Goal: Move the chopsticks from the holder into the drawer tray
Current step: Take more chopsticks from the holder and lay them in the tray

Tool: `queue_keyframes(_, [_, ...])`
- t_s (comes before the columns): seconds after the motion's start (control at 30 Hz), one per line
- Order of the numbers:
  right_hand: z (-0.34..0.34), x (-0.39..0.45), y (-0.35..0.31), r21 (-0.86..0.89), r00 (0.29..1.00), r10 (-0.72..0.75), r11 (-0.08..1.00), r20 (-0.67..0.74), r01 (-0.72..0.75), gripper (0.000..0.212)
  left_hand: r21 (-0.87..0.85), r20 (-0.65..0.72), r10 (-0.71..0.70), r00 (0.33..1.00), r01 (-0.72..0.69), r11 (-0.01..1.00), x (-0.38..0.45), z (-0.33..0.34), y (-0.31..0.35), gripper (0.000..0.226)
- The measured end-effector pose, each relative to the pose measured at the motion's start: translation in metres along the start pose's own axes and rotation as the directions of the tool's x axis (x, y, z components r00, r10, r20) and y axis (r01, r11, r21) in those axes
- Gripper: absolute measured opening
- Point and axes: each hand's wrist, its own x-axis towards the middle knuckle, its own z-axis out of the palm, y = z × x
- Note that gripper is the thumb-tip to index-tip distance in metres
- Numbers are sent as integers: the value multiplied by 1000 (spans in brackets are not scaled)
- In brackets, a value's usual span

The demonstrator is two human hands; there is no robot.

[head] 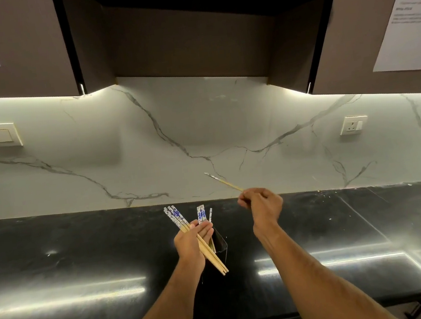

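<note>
Hands over counter (83, 254). Left hand (191, 244) closed round a bundle (185, 226) of chopsticks, patterned ends up, bare tips jutting below the palm. Right hand (263, 206) pinching one chopstick (224, 181) at its bare end, patterned end angled up-left toward backsplash (201, 134). Holder (220, 245), dark, just behind left hand, touching or nearly so; a few sticks (202, 213) upright inside. Drawer tray not in view. Step judged: emptying holder stick by stick into left hand. Risks: bundle fanned and loosely stacked, could slip on adding more; left wrist close enough to tip holder; single stick held at very end, liable to swing or drop.
</note>
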Motion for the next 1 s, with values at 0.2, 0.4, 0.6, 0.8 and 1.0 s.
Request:
queue_keyframes(0.2, [-1,-23,38,-210,961,132,974,244,-80,16,-62,100,22,995,-16,998,-3,20,1,24])
queue_keyframes(0.4, [-3,-32,64,-577,929,106,807,354,127,17,-56,82,116,990,-111,992,-3,27,11,25])
queue_keyframes(0.6, [-8,-37,62,-512,718,425,852,550,-112,18,72,115,163,980,-172,983,-6,24,16,25])
queue_keyframes(0.8, [-11,-39,62,-524,562,462,850,686,-59,21,153,160,138,978,-163,975,-10,25,16,22])
queue_keyframes(1.0, [-17,-37,64,-519,549,469,852,692,-73,19,207,280,38,959,-100,973,-15,15,15,27])
